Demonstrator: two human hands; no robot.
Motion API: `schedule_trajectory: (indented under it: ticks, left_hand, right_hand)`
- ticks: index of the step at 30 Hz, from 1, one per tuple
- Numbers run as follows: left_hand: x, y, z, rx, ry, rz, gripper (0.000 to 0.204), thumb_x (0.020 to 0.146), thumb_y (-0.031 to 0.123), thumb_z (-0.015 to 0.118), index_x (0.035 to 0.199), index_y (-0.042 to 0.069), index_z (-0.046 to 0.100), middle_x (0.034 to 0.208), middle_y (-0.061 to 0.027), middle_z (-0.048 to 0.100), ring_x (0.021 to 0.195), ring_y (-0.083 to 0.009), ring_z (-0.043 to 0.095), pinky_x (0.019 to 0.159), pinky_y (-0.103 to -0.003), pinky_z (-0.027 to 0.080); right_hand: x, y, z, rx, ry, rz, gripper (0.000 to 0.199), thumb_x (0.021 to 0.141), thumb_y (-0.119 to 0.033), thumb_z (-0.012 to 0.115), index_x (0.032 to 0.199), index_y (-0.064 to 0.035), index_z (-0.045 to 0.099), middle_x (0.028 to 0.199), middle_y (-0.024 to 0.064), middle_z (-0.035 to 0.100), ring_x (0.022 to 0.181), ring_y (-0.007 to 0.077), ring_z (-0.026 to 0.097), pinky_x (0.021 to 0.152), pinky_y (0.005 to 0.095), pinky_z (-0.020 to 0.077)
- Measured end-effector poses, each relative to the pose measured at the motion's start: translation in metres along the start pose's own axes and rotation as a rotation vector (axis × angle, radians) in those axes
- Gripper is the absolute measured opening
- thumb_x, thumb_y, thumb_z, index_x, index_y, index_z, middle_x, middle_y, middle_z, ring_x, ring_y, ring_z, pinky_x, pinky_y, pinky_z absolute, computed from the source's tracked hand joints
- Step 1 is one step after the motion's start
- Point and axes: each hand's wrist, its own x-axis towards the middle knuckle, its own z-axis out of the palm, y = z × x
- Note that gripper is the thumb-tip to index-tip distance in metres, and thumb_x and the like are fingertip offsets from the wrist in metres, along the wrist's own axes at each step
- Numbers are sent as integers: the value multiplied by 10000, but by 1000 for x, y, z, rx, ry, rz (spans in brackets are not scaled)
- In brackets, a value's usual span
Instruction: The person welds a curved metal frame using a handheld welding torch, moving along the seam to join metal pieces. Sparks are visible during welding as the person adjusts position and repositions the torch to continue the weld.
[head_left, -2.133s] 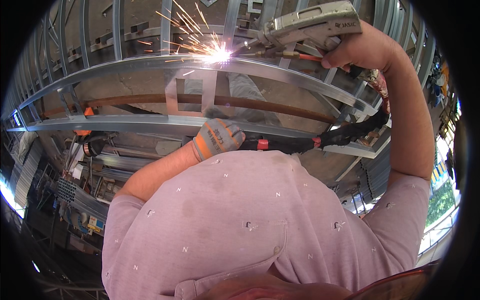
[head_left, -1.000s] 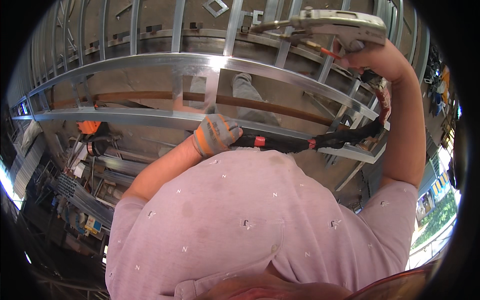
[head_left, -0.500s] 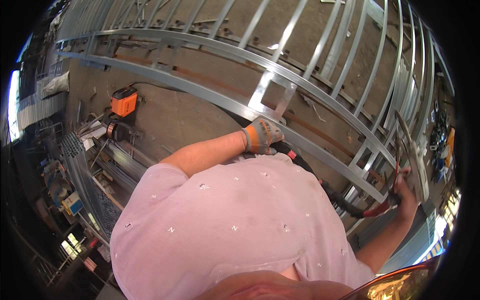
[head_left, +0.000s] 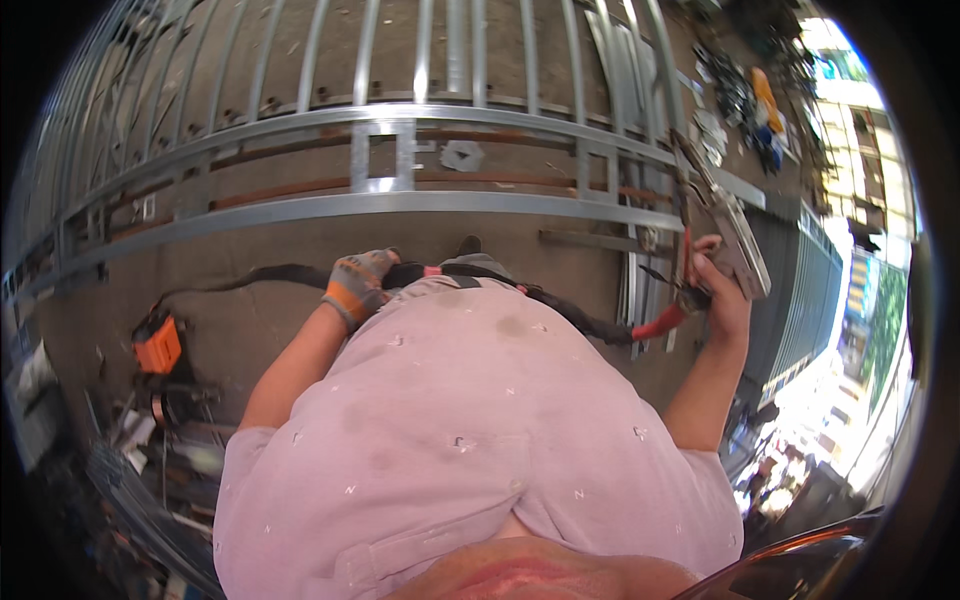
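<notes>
My left hand (head_left: 362,285), in a grey and orange work glove, is closed round a thick black cable (head_left: 580,318) in front of my waist. The cable runs across my front and turns red near the tool at the right. Bare, my right hand (head_left: 724,287) grips a hand-held tool (head_left: 738,240) with a flat grey metal body, a red part and a long narrow front end; its exact kind I cannot make out. That narrow end is close to the right end of a silver metal frame (head_left: 470,202) of long rails and many upright bars.
An orange and black box (head_left: 157,345) stands on the floor to the left. Metal profiles (head_left: 120,480) lie at the lower left. Corrugated grey sheets (head_left: 805,295) are stacked at the right. A short metal bar (head_left: 590,240) lies beyond my feet.
My view has turned to the right, so the frame now runs more level across it. The left hand still holds the cable, and the tool remains in my right hand at the frame's right end.
</notes>
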Motion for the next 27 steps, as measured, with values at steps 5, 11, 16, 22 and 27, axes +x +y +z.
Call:
schedule_trajectory:
  ticks: [5,11,16,22,27]
  left_hand:
    - [26,28,15,41,-96,-54,462,733,261,811,1169,178,682,1074,-88,760,1020,-338,738,852,-451,580]
    - [55,64,41,15,-26,-115,412,733,343,852,1057,119,732,991,-153,772,944,-386,741,831,-473,582]
    - [67,114,58,-38,20,-253,360,764,411,855,913,100,751,841,-177,755,828,-404,740,748,-489,579]
    - [105,160,77,39,18,-225,325,767,400,842,847,112,716,822,-174,740,813,-407,730,749,-490,579]
    - [179,223,97,127,-51,-70,357,791,434,808,915,117,700,848,-150,732,801,-385,724,713,-460,583]
  right_hand:
    - [-34,21,-47,78,85,-25,212,959,-61,751,1150,-17,672,861,11,650,746,102,607,701,262,465]
    - [-55,70,-114,222,213,-24,191,980,-46,707,1151,-3,633,824,29,607,754,133,598,729,286,471]
    - [-50,130,-205,522,218,-114,193,1031,-78,656,1192,-6,580,834,31,522,785,156,535,776,298,460]
    - [-7,163,-304,546,144,-143,180,1098,-172,580,1243,-66,575,861,3,483,799,130,517,932,404,521]
    - [26,134,-355,458,178,-122,224,1069,-126,627,1250,-1,585,843,23,502,778,135,500,792,318,442]
